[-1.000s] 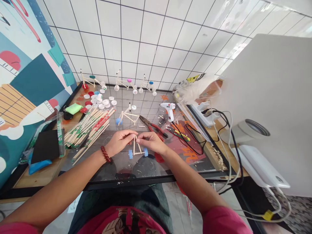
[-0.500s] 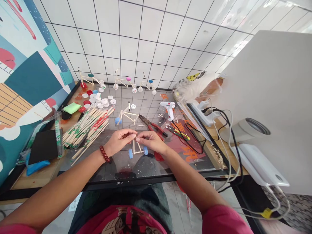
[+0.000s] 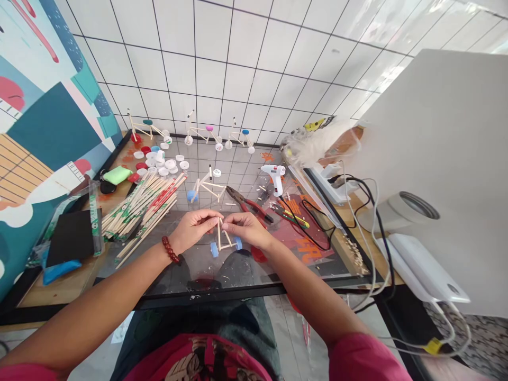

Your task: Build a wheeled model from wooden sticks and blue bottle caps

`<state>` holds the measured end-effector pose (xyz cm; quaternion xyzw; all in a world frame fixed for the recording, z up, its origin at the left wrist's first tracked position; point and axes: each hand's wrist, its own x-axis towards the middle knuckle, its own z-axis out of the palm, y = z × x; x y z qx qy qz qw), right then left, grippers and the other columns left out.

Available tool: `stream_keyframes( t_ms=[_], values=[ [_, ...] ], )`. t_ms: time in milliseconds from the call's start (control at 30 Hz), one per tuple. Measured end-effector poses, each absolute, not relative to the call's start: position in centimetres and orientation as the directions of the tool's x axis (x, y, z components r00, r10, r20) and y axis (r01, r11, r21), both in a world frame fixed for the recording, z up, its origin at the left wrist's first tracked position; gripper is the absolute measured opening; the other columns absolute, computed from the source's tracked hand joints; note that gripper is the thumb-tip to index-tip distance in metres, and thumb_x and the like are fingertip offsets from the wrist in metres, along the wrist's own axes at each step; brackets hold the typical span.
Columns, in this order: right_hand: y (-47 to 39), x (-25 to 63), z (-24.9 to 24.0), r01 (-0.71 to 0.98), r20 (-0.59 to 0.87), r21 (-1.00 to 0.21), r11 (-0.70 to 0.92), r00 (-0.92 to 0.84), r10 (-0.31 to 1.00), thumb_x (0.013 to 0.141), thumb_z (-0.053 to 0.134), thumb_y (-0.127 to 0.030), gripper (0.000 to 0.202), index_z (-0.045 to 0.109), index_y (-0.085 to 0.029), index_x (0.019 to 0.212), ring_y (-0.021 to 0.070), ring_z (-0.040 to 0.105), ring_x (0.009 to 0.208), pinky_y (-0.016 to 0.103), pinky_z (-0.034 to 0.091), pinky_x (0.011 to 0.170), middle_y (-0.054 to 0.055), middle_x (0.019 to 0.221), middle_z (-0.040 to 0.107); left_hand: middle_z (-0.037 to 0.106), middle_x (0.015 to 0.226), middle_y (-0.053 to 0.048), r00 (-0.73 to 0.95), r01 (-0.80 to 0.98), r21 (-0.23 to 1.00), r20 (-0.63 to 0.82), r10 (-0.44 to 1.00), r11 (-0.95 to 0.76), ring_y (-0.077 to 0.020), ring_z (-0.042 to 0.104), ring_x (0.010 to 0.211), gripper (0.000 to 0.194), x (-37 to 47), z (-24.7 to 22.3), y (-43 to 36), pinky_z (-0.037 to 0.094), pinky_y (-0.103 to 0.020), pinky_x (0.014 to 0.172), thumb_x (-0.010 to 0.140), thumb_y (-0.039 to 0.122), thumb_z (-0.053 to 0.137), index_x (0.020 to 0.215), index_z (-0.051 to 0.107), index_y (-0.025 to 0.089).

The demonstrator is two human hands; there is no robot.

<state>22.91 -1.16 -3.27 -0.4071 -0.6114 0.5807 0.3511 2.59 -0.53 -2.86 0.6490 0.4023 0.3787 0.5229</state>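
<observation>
Between my hands is a small triangular frame of wooden sticks [image 3: 219,237], with a blue bottle cap [image 3: 214,249] and a second blue cap [image 3: 238,243] at its two near corners. My left hand [image 3: 196,228] pinches its far tip between thumb and fingers. On the other side of that tip, my right hand [image 3: 245,228] is closed with thumb and fingertips on the right stick. Just beyond my hands lies a partly built stick bicycle [image 3: 212,188] with one blue cap. Pliers with red handles [image 3: 250,203] rest past my right hand.
A white glue gun [image 3: 274,179] stands at the right, near a yellow utility knife [image 3: 296,218] and a looping black cable. Wrapped chopsticks [image 3: 143,209] and white and red bottle caps [image 3: 166,167] lie left. Finished stick tricycles [image 3: 202,135] line the tiled wall.
The stick frame has shifted very slightly to the right, its blue caps with it. Both hands keep their hold on the far tip.
</observation>
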Motion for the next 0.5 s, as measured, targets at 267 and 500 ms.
stream_keyframes(
  t_ms=[267,500],
  values=[
    [-1.17,22.89,-3.34,0.128,-0.045,-0.992,0.010,-0.420,0.907,0.071,0.076,-0.065,0.051,0.070,-0.014,0.072,0.0099,0.043,0.061,0.026,0.033,0.060,-0.002,0.063,0.054,0.062,0.062,0.000,0.405,0.132,0.977,0.103,0.908,-0.169,-0.0120,0.055,0.058,0.025,2.61,-2.42,-0.65,0.048,-0.022,0.056,0.085,0.040,0.064,0.084,0.073,0.017],
    [-1.10,22.88,-3.50,0.139,-0.043,-0.990,0.017,-0.417,0.908,0.069,0.076,-0.067,0.052,0.070,-0.015,0.073,0.0103,0.045,0.062,0.026,0.035,0.062,-0.002,0.063,0.056,0.064,0.063,0.000,0.415,0.153,0.968,0.117,0.902,-0.196,-0.0125,0.057,0.059,0.029,2.55,-2.79,-0.48,0.050,-0.023,0.056,0.087,0.045,0.063,0.085,0.073,0.017]
  ],
)
